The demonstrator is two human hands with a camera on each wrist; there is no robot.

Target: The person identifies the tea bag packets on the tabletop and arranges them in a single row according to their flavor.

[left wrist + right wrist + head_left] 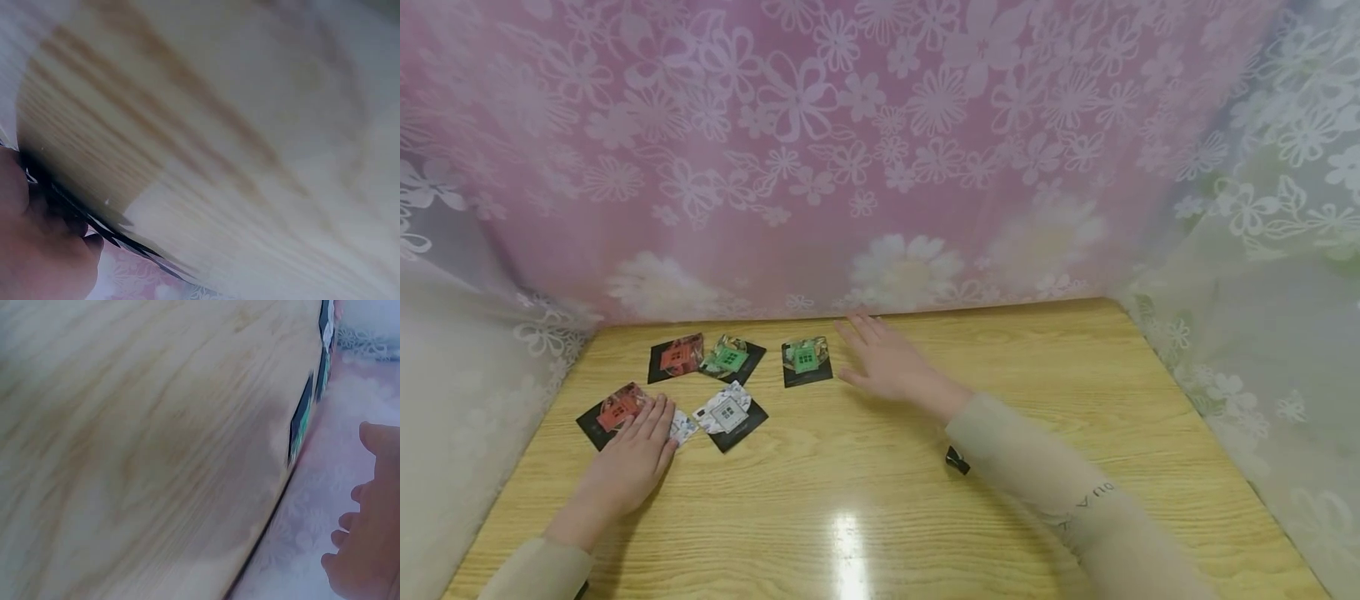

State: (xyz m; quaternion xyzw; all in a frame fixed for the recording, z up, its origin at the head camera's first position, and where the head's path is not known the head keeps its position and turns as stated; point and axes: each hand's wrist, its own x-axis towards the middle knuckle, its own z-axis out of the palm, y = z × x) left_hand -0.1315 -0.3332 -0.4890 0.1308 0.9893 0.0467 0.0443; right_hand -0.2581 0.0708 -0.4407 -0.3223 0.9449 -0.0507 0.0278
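Note:
My left hand lies palm down on a white-and-black flat packet, its fingers straight and touching the edge of a red-and-black packet. Part of the white packet is hidden beneath that hand. Fingers spread, my right hand is just right of a single green-and-black packet and holds nothing. In the right wrist view the right hand appears off to the side of the green packet. The left wrist view catches only part of the left hand.
Another white packet, a red one and a green one lie on the wooden table. A small black clip-like object sits beside the right sleeve. Floral curtains hang at the back and sides.

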